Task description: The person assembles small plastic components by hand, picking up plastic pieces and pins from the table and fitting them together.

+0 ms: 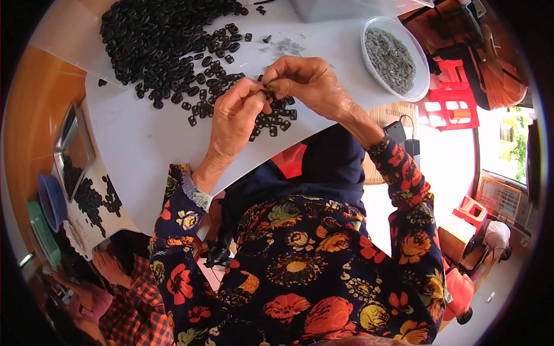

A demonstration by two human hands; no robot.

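Above the white table (133,150), my left hand (234,115) and my right hand (311,83) meet with fingertips pinched together. Between them is a small black plastic part (266,94), mostly covered by the fingers, so its exact shape is hard to tell. Just below the hands lie loose black two-hole pieces (271,121). A large heap of black oval pieces (161,43) spreads at the far left. Beyond my right hand are a few small clear pieces (288,46) and a single black peg-like piece (267,39).
A round clear tub (426,86) of tiny greyish translucent parts stands at the right. On the left are a metal tray (86,135), a blue basket (51,202) and a green basket (43,233). A co-worker's checked sleeve (138,300) shows lower left; red stools (450,106) stand right.
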